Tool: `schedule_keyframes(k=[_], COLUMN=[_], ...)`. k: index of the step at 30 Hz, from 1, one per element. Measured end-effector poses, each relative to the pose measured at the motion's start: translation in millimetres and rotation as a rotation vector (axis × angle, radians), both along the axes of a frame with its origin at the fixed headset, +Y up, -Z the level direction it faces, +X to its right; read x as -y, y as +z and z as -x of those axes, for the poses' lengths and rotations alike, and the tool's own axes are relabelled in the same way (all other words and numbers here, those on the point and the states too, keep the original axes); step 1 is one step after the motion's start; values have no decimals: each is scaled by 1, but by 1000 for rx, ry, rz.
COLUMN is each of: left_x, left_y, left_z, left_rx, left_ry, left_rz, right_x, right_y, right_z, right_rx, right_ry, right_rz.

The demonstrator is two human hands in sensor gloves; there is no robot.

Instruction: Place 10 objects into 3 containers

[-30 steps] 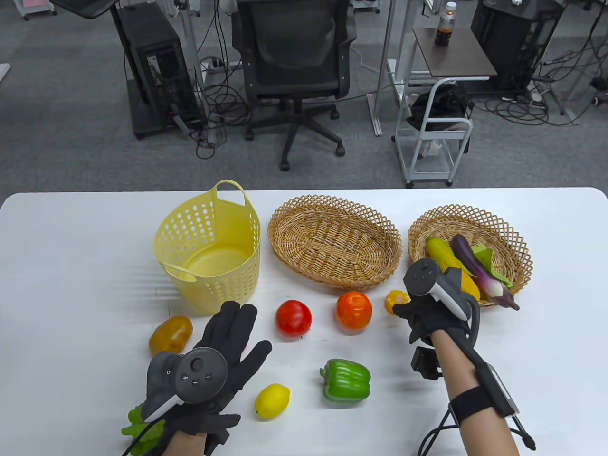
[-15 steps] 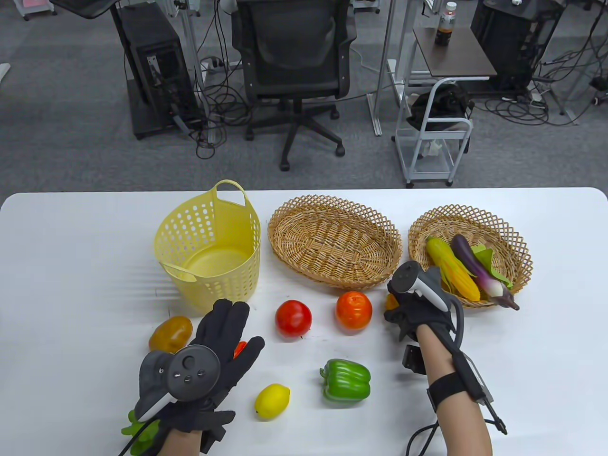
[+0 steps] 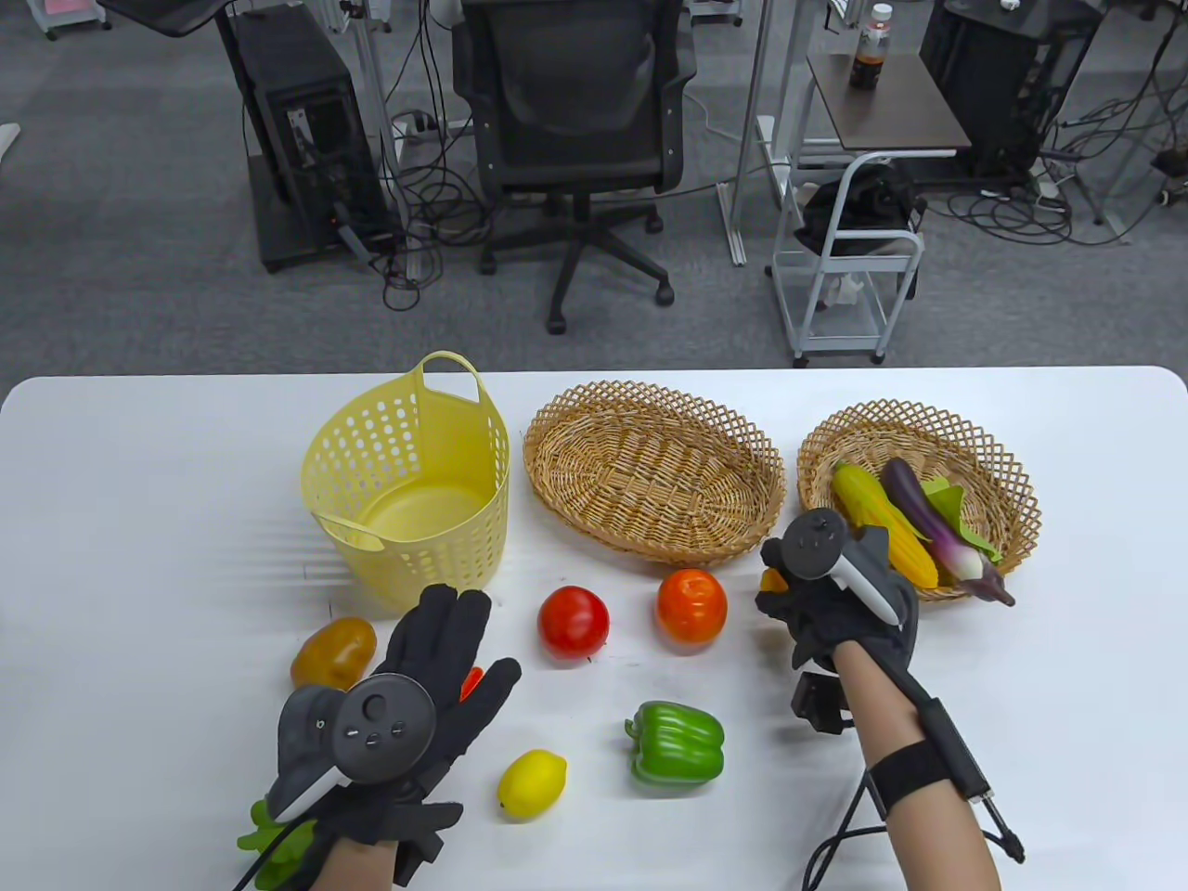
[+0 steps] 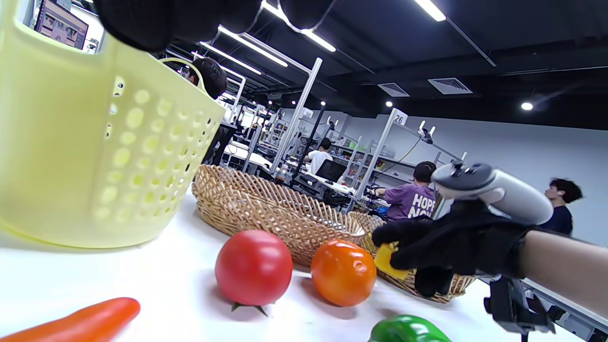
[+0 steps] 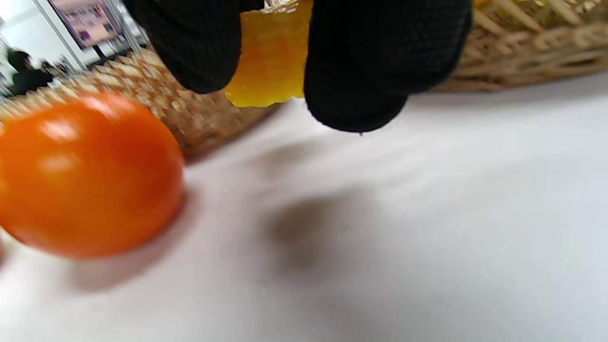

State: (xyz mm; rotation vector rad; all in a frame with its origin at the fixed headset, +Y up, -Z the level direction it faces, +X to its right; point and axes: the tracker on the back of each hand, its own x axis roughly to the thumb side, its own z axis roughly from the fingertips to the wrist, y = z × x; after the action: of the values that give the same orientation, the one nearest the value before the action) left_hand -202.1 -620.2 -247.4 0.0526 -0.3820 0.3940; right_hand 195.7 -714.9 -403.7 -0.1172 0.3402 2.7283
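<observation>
The right hand (image 3: 826,603) comes in from the lower right with its forearm slanting up and to the left, tracker on top, fingers curled downward. Its fingertips (image 5: 375,66) pinch a small yellow-orange piece (image 5: 270,61), held clear of the white table (image 3: 1067,705) with a shadow beneath it. Just to this hand's left sits the orange tomato (image 3: 691,605), and further left the red tomato (image 3: 574,622). Just beyond it to the right is the round wicker basket (image 3: 1016,483) holding a corn cob (image 3: 882,524) and an eggplant (image 3: 933,529); the oval wicker basket (image 3: 654,469) lies ahead and to its left.

The left hand (image 3: 418,687) lies flat, palm down, fingers spread and pointing away over a red-orange pepper (image 4: 76,323); contact cannot be judged. The yellow plastic basket (image 3: 408,483) stands just beyond its fingertips, a potato (image 3: 334,652) to its left, a lemon (image 3: 532,782) and green pepper (image 3: 677,742) to its right
</observation>
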Motion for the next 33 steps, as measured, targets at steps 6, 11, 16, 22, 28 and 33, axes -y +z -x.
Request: schedule_keyframes(k=[6,11,16,22,28,33], left_x=[0,2,6,6,6,6], left_y=[0,-1,-4,-4,-5,-5], left_z=[-1,-3,-7,-5,-5,-5], left_rx=[-1,0,20,8,4,1], left_ry=[-3,-16,-32,-29,-30,-33], left_rz=[0,-6,46,35,36,39], right_x=[-22,-19,-7,7,14,18], right_y=[-8,-24,-38,-46,-50,-50], right_z=[6,18,27,31,36,34], right_rx=[11,39,66,74,71,87], right_ry=[-162,-184,-156,-154,-124,-124], right_rz=[-144,-196,-176,-144,-124,-113])
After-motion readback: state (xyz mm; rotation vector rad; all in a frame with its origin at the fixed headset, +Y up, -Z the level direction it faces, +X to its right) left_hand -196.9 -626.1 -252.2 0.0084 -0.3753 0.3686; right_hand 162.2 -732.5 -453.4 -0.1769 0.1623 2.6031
